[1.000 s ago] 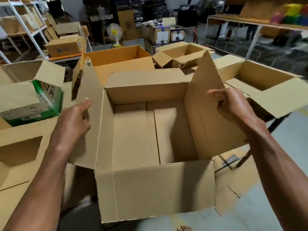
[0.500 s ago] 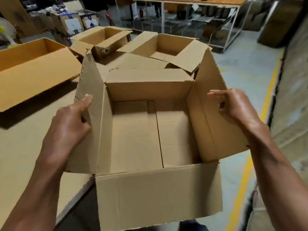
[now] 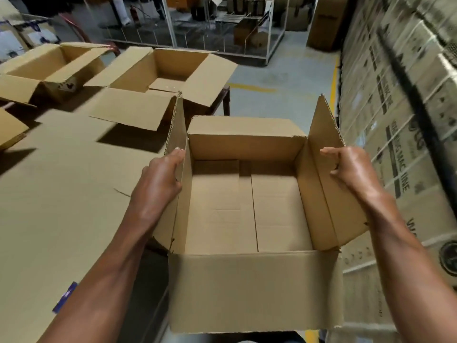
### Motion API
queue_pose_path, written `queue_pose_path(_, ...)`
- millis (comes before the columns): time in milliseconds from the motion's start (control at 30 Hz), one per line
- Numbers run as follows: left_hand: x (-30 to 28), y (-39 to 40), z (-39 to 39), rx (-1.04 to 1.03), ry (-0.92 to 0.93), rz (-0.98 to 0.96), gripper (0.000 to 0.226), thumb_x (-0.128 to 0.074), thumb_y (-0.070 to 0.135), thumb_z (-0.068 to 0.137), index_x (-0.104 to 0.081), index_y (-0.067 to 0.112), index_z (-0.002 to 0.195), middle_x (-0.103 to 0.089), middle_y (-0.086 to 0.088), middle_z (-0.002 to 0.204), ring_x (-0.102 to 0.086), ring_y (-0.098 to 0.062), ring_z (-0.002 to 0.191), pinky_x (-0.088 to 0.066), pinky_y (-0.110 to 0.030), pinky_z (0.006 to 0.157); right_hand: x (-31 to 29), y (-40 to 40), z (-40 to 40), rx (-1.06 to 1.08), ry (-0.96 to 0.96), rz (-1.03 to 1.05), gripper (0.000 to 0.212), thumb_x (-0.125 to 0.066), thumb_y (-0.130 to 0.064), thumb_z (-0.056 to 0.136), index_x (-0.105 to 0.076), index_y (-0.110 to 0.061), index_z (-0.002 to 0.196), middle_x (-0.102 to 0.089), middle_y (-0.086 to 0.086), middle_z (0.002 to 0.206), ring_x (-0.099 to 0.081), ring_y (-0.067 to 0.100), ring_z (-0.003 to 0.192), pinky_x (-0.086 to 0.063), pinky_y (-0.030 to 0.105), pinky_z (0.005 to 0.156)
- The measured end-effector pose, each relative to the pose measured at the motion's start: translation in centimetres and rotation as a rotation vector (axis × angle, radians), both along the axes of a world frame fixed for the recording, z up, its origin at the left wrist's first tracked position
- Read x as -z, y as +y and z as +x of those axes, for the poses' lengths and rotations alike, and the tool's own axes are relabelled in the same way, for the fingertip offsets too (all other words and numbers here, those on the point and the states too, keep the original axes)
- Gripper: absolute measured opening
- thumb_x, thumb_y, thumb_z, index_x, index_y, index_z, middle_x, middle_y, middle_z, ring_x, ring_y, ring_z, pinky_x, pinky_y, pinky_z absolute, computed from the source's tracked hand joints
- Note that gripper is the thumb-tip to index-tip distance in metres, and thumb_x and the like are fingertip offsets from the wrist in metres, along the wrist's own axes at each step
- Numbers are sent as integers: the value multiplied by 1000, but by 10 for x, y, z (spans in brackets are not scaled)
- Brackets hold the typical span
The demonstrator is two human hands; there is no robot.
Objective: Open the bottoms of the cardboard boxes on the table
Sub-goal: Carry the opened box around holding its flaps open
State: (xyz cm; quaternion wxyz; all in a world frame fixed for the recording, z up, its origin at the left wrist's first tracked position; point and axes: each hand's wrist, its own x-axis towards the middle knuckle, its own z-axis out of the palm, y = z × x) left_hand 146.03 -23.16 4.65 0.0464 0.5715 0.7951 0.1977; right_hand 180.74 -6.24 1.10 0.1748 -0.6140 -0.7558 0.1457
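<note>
Open box (image 3: 247,209) — side flaps pinched, left hand (image 3: 158,184), right hand (image 3: 351,167)

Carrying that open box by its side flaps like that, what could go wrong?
The left hand and right hand hold the held box only by its upright side flaps, off the table; the cardboard could bend or tear at the folds. The bottom flaps look merely folded shut with a seam showing, so they might drop open. The wall of stacked cartons is close on the right and could be bumped.

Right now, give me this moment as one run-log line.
left hand: grips box left wall | right hand: grips right wall | box: held off table, top flaps up | bottom: closed
</note>
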Motion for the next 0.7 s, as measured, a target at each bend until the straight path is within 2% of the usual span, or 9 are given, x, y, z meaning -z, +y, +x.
queue_pose_path(100, 13, 53, 22, 66, 31, -32, 61, -65, -13, 81, -56, 14, 134, -62, -14, 134, -63, -37, 116, -54, -50, 97, 2, 25, 21, 46, 0, -14, 62, -68, 16, 77, -66, -13, 131, -71, 15, 120, -70, 32, 105, -50, 37, 101)
queue_pose_path(200, 22, 110, 43, 108, 46, -72, 55, -66, -14, 79, -59, 8, 129, -66, -17, 125, -63, -38, 113, -53, -51, 93, 4, 59, 45, 86, -2, -32, 61, -67, 16, 78, -65, -12, 132, -71, 19, 118, -68, 34, 108, -47, 37, 102)
queue_pose_path(333, 40, 185, 70, 159, 67, -87, 53, -66, -14, 77, -60, 7, 125, -67, -16, 122, -64, -38, 112, -53, -54, 92, 18, 117, 81, 121, 4, -69, 62, -67, 15, 79, -63, -11, 135, -68, 14, 126, -68, 33, 109, -49, 38, 104)
queue_pose_path(467, 54, 251, 93, 180, 4, -75, 46, -61, -18, 80, -59, 1, 122, -67, -21, 119, -65, -38, 109, -52, -52, 93, 29, 174, 111, 160, -32, -76, 64, -72, 9, 80, -61, -19, 136, -65, 11, 132, -70, 32, 105, -50, 43, 104)
queue_pose_path(600, 62, 316, 107, 200, 3, -74, 45, -59, -19, 81, -58, 1, 121, -67, -22, 118, -67, -36, 104, -54, -51, 89, 29, 236, 127, 170, -64, -77, 64, -75, 6, 80, -61, -21, 136, -71, 12, 122, -71, 32, 102, -50, 44, 104)
queue_pose_path(700, 71, 378, 107, 202, 6, -78, 51, -59, -19, 80, -58, 7, 123, -66, -20, 122, -66, -38, 110, -56, -52, 89, 29, 288, 129, 174, -74, -71, 64, -77, 4, 80, -59, -19, 137, -69, 14, 125, -71, 31, 104, -49, 44, 105)
